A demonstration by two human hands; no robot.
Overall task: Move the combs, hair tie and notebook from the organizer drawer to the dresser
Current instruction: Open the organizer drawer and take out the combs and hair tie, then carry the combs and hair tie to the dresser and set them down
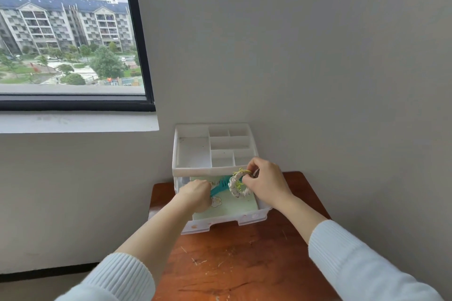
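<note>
A white plastic organizer [193, 154] stands at the back of the reddish-brown wooden dresser [244, 259], its lower drawer [247, 219] pulled out. A pale green notebook [232, 205] with cartoon stickers lies flat in the drawer. My left hand [197, 194] is closed on the handle end of a teal comb [221, 187] above the notebook. My right hand [265, 182] pinches a white hair tie [237, 189] with yellow threads, lifted just over the drawer. I can make out only this one comb.
The organizer's top tray [230, 142] has several bare compartments. A grey wall rises right behind it. A window and white sill [78, 122] are at the left. The dresser top in front of the drawer is scratched bare wood.
</note>
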